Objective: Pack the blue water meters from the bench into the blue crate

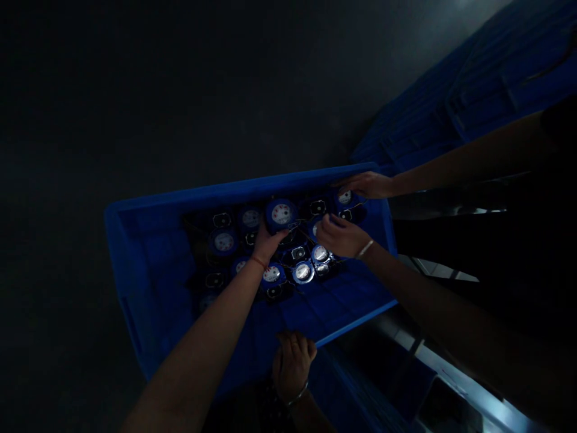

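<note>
A blue plastic crate (135, 240) holds several round blue water meters with pale dials. My left hand (267, 242), with a thin red cord at the wrist, is closed around the side of one water meter (281, 214), above the others. My right hand (293, 364) wears a bracelet and is curled over the crate's near rim. Under my left forearm, other meters are partly hidden. The picture is dark, so the finer parts and wires are hard to make out.
Another person stands at the right. One of their hands (342, 237) is over the meters, and their other hand (368, 184) touches a meter (345, 197) in the far right corner. More blue crates (487, 90) stand behind at the right. Dark floor (180, 108) lies beyond.
</note>
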Tool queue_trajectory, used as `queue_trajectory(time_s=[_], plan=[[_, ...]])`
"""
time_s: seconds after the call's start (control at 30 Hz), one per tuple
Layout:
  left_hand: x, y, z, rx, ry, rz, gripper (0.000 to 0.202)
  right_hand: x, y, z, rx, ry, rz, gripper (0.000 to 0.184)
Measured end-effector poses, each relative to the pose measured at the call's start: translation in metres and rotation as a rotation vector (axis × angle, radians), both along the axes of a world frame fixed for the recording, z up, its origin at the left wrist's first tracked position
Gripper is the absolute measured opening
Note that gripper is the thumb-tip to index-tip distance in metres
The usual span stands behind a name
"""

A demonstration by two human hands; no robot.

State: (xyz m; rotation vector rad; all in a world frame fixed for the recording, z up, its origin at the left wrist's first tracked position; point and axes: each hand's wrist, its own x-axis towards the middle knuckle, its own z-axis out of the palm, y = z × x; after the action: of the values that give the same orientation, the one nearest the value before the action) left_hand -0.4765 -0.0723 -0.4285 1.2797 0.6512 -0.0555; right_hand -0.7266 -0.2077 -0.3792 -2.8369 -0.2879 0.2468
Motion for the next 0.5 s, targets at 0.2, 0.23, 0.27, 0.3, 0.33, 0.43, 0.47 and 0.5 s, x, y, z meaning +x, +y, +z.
queue_trajectory(time_s=[0.2,0.23,0.27,0.3,0.33,0.43,0.47,0.5], plan=[[0.003,0.005,-0.005,0.212,-0.053,-0.042,0.065,0.001,0.001,0.0,0.036,0.007,-0.029,0.031],[0.005,0.006,-0.005,0.225,-0.048,-0.047,0.067,0.001,0.002,0.001,0.044,0.002,-0.036,0.03],[0.008,0.008,-0.004,0.231,-0.041,-0.06,0.069,0.001,0.002,0.001,0.052,-0.002,-0.039,0.029],[0.009,0.009,-0.003,0.233,-0.032,-0.079,0.072,0.001,0.002,0.002,0.056,0.001,-0.046,0.03],[0.01,0.01,-0.002,0.232,-0.02,-0.101,0.075,0.002,0.002,0.003,0.056,0.01,-0.047,0.03],[0.008,0.01,0.002,0.215,0.023,-0.137,0.078,0.003,0.004,0.006,0.048,0.016,-0.038,0.029],[0.006,0.01,0.003,0.204,0.038,-0.137,0.078,0.004,0.004,0.007,0.055,0.011,-0.043,0.029],[0.004,0.009,0.003,0.194,0.052,-0.137,0.078,0.004,0.005,0.007,0.071,0.003,-0.051,0.028]])
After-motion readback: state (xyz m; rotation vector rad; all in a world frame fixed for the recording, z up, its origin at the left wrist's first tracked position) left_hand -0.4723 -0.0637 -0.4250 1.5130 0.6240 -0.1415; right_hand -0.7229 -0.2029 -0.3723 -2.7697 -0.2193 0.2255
